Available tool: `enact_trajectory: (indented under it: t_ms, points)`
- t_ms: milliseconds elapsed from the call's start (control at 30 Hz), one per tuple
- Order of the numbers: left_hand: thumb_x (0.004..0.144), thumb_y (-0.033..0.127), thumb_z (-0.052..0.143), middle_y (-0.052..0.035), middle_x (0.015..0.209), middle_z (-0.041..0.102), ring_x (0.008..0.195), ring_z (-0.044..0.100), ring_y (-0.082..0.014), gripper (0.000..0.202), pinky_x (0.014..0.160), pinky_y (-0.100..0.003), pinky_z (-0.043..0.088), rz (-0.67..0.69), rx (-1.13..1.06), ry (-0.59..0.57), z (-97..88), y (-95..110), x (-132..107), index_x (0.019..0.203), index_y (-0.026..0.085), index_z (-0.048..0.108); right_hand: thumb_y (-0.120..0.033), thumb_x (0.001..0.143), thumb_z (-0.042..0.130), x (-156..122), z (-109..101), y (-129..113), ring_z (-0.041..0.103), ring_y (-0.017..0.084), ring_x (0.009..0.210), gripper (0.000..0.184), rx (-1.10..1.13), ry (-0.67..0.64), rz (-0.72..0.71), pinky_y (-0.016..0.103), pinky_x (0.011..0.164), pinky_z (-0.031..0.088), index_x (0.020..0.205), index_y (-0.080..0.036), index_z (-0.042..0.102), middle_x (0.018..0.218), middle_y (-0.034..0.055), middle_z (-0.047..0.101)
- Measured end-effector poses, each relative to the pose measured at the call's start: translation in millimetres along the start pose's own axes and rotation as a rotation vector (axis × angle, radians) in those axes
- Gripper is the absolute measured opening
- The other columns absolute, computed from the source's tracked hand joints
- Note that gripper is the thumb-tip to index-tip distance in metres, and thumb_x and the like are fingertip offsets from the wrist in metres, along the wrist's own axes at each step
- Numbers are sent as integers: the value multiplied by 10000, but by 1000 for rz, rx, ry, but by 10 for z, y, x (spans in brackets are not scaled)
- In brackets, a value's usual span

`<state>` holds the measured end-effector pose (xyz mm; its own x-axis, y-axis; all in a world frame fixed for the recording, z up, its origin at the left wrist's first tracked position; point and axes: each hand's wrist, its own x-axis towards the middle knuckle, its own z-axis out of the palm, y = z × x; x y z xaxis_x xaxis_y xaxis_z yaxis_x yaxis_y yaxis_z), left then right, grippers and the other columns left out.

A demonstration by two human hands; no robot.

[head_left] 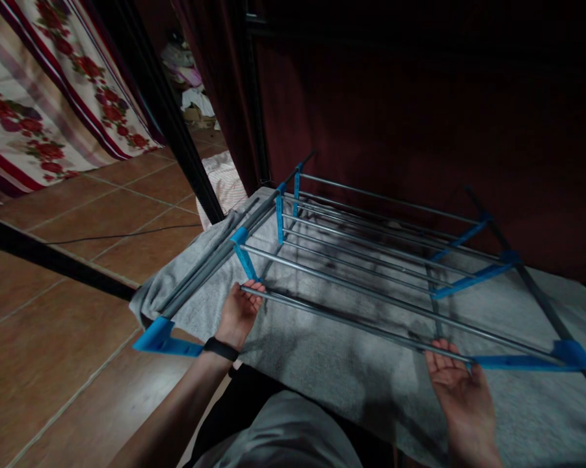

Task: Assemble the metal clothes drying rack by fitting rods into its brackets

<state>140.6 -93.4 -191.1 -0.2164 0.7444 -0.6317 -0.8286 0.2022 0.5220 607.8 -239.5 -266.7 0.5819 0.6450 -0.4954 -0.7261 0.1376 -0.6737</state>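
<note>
A metal rack (371,273) of several grey rods joined by blue plastic connectors lies flat over a grey towel (351,370). My left hand (239,312), palm up and with a black band on the wrist, curls its fingers around the left end of the nearest rod (341,318). My right hand (456,377), also palm up, hooks its fingertips under the same rod near its right end, beside a blue connector bar (527,362).
Brown floor tiles (53,312) spread to the left, crossed by a thin cable and a black bar (49,260). A floral curtain (39,91) hangs at the upper left. A dark red wall (419,110) rises behind the rack. A black post (175,123) stands near the rack's far left corner.
</note>
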Motion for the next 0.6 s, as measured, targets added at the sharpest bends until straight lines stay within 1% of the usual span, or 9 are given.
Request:
enact_trajectory:
  t_ms: [67, 133, 200, 267, 333, 367, 433, 600]
  points:
    - [1079, 244, 320, -73, 694, 680, 637, 695, -159, 419, 536, -232, 545, 10, 0, 10, 22, 10, -17, 836, 112, 636, -408, 804, 682, 15, 6, 14, 682, 200, 1139, 287, -11, -33, -10, 413, 990, 585, 1015, -217, 722, 1153, 70, 733]
    - [1078, 240, 323, -72, 693, 683, 635, 690, -156, 419, 538, -230, 544, 10, 17, 11, 29, 24, -34, 834, 110, 637, -349, 780, 724, -4, 53, 34, 697, 174, 1088, 249, -18, -46, -22, 353, 933, 600, 990, -215, 720, 1106, 47, 737]
    - [1076, 236, 313, -78, 707, 692, 652, 690, -160, 424, 542, -231, 546, 7, 40, -1, 22, 41, -54, 835, 109, 638, -263, 749, 751, -70, 141, 51, 710, 143, 1002, 207, -14, -52, -38, 299, 880, 603, 944, -209, 710, 1038, 21, 740]
    - [1068, 239, 301, -81, 722, 701, 680, 690, -171, 425, 550, -239, 554, 10, 52, -12, 18, 61, -66, 842, 115, 639, -208, 726, 764, -160, 259, 59, 710, 116, 916, 191, 6, -69, -56, 266, 859, 596, 903, -204, 694, 958, -6, 733]
    - [1051, 268, 317, -65, 713, 689, 683, 679, -175, 406, 550, -250, 562, 53, 44, 7, 41, 80, -61, 847, 121, 635, -177, 727, 771, -234, 381, 55, 709, 111, 902, 196, 12, -112, -47, 265, 873, 592, 902, -203, 686, 916, -20, 731]
    - [1044, 291, 326, -62, 721, 688, 688, 675, -172, 401, 562, -252, 569, 67, 43, 20, 64, 87, -56, 843, 126, 632, -179, 734, 770, -258, 436, 47, 707, 108, 880, 182, 20, -108, -70, 258, 858, 592, 892, -203, 683, 895, -21, 729]
    - [1037, 326, 324, -54, 712, 671, 684, 661, -158, 416, 580, -243, 578, 94, 50, 53, 126, 95, -57, 816, 140, 623, -195, 759, 770, -286, 520, 18, 709, 115, 900, 173, 6, -125, -80, 267, 851, 592, 907, -207, 681, 926, -11, 741]
    - [1037, 337, 309, -60, 715, 671, 700, 648, -152, 455, 531, -227, 563, 123, 95, 52, 225, 78, -138, 780, 144, 631, -242, 767, 799, -345, 610, -76, 707, 125, 930, 231, -3, -148, -118, 275, 859, 588, 960, -208, 677, 963, -6, 746]
